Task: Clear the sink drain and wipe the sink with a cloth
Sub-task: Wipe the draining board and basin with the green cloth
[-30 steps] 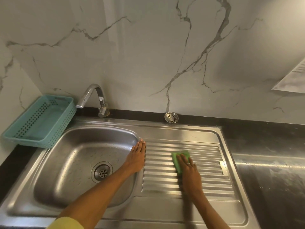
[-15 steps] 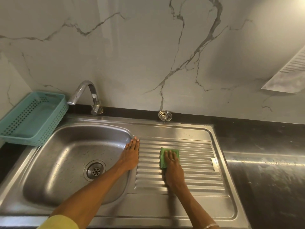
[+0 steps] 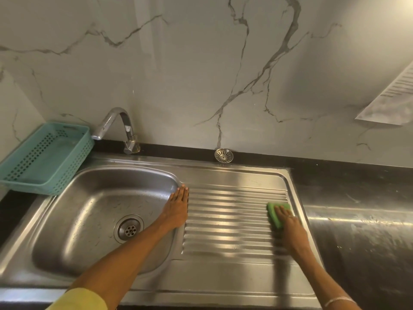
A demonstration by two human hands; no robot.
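Note:
A steel sink (image 3: 73, 222) with a round drain (image 3: 129, 229) lies at the left, joined to a ribbed drainboard (image 3: 230, 222) on its right. My left hand (image 3: 177, 208) rests flat on the rim between basin and drainboard, holding nothing. My right hand (image 3: 290, 229) presses a green cloth (image 3: 273, 214) flat onto the right end of the drainboard ribs. A loose drain strainer (image 3: 224, 155) lies on the back ledge against the wall.
A teal plastic basket (image 3: 44, 157) stands at the sink's back left corner. A chrome tap (image 3: 116, 128) curves over the basin. Dark counter (image 3: 362, 231) runs to the right of the drainboard. A paper sheet (image 3: 391, 99) hangs on the marble wall.
My right hand has slid the green cloth from the left part of the drainboard to its right end. My left hand has stayed on the rim.

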